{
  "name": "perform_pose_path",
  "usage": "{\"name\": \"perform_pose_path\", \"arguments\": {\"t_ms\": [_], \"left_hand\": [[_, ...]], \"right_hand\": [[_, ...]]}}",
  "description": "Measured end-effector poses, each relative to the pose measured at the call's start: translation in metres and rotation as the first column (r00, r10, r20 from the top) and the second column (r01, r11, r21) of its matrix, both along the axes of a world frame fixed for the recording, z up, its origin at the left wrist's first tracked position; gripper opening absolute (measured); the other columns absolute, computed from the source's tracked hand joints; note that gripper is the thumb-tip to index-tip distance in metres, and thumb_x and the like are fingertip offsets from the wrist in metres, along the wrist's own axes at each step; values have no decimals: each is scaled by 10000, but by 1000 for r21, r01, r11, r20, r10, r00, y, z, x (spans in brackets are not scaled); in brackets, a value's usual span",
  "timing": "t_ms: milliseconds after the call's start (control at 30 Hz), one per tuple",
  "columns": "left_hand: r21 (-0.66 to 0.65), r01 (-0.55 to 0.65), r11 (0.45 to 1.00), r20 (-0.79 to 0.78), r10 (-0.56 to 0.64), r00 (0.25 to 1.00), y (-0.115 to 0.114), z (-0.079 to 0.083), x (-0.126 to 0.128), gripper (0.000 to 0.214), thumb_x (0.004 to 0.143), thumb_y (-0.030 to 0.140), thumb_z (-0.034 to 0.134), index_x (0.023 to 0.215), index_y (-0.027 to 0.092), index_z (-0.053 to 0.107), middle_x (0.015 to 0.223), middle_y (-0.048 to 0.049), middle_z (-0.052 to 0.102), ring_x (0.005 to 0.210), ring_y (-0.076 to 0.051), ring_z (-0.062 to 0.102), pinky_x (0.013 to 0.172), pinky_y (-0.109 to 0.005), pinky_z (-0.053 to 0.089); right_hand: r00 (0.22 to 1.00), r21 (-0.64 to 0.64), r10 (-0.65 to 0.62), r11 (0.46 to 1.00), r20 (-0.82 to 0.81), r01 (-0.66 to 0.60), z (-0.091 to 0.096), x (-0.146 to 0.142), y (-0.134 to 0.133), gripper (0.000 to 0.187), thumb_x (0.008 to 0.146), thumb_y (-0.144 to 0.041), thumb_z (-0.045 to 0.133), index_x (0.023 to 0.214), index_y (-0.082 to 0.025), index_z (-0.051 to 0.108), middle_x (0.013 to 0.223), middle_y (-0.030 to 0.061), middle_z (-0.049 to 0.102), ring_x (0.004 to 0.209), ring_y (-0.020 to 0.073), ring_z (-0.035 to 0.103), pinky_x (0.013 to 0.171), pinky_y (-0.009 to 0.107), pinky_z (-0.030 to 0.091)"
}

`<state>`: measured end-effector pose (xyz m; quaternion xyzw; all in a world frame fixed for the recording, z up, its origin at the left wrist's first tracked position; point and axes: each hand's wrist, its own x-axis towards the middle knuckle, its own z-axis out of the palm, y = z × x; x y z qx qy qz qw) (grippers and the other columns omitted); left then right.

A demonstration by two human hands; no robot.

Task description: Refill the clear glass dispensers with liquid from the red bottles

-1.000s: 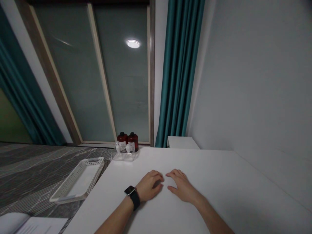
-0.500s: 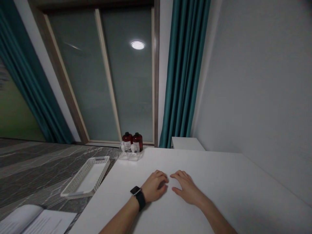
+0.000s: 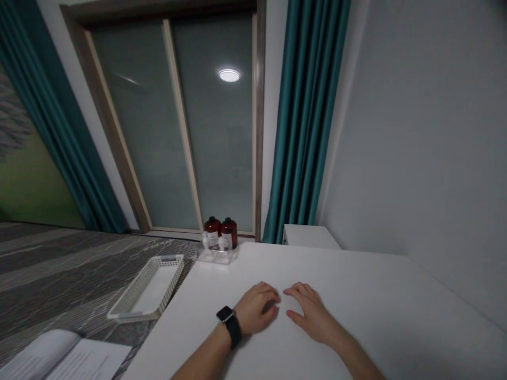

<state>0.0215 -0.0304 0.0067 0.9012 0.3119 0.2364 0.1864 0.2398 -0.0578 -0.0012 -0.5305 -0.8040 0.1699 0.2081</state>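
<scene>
1. In the head view, the white table (image 3: 336, 279) lies directly beneath both hands, which seem to rest on it; its left edge runs from about 7 o'clock towards 1 o'clock, while the far edge runs roughly 9 to 3.
2. The left hand (image 3: 257, 309), with a dark watch (image 3: 232, 323) at its wrist, holds nothing; its fingers curve loosely, with the thumb set apart from them.
3. The right hand (image 3: 311, 314) sits at 3 o'clock from the left, apart by a narrow gap; it too is unclenched and without any object, thumb and fingers spread.
4. The clear tray (image 3: 216, 257) lies at about 11 o'clock from the left hand, which is the nearer one; its long axis runs about 9 to 3; two dark red bottles (image 3: 229, 232) stand at its far side, though whether inside it is unclear.
5. The white basket (image 3: 134, 318) lies near 9 o'clock from the left hand, off the table, its long axis about 7 to 1.
6. Against a second ago, the whole scene sits further right in the picture; the hands keep the same pose, and the tray and basket stay put relative to the table.
</scene>
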Motion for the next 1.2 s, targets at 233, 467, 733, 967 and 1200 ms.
{"name": "perform_pose_path", "arguments": {"t_ms": [233,467,733,967,1200], "left_hand": [[20,-158,987,-27,158,987,14,9,-23,214,821,127,579,984,218,683,1005,-43,722,983,-218,637,917,-338,480],[-77,-690,719,176,691,701,46,9,-69,161,894,187,458,929,198,615,787,-30,659,748,-203,622,715,-318,448],[-300,-845,444,388,865,317,68,-6,-91,333,847,248,510,1166,170,458,939,-39,583,689,-171,597,674,-311,503],[-330,-814,478,444,840,313,69,-11,-94,422,816,254,534,1224,160,492,1013,-62,577,711,-177,585,749,-357,514],[-358,-813,460,443,850,285,68,-12,-98,453,830,261,518,1266,145,480,1052,-88,572,741,-190,589,772,-384,518]], "right_hand": [[1000,11,-30,999,3,30,-1,-3,-1,401,820,-156,596,1205,-266,606,1181,67,608,1142,266,539,1017,415,394],[994,23,-43,999,97,41,6,-7,2,315,855,-176,564,1152,-250,638,1128,85,632,1089,284,561,960,439,418],[986,55,7,999,-168,3,8,-36,53,214,867,-188,505,995,-231,671,856,42,689,820,228,636,815,379,453],[885,57,68,997,-461,-47,-6,-119,127,268,853,-187,534,1112,-207,597,794,-2,646,652,150,615,639,265,496],[863,89,69,996,-501,-28,-11,-178,170,513,759,-304,716,1237,-229,546,952,27,601,752,179,585,715,322,495]]}}
